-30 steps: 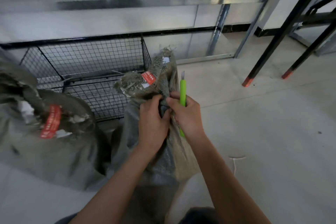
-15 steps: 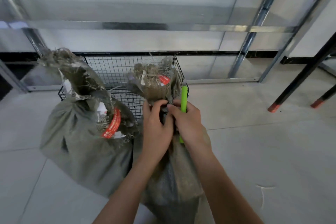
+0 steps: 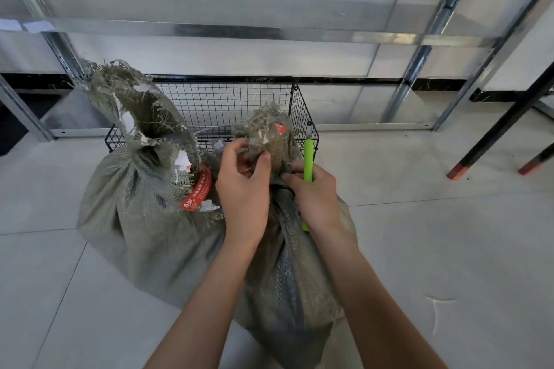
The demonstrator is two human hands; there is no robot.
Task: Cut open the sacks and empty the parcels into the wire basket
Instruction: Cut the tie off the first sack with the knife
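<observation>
Two grey-green woven sacks stand on the floor in front of a black wire basket (image 3: 227, 105). The near sack (image 3: 287, 272) is between my arms, its neck tied and its frayed top bearing a red tag. My left hand (image 3: 244, 189) grips that frayed top just above the tie. My right hand (image 3: 314, 198) pinches the neck at the tie while holding a green utility knife (image 3: 308, 159), blade pointing up. The left sack (image 3: 135, 204) is tied shut with a red label at its neck. No parcels are visible.
A metal-framed wall panel (image 3: 269, 33) runs behind the basket. Black rack legs with red feet (image 3: 458, 171) stand on the tiled floor at the right. Bare grey tiles (image 3: 449, 249) stretch to the right and left of the sacks.
The view has swung left and up, bringing both sacks and the basket to the centre. My left hand has shifted from the sack's neck up onto its frayed top. The knife stays upright in my right hand.
</observation>
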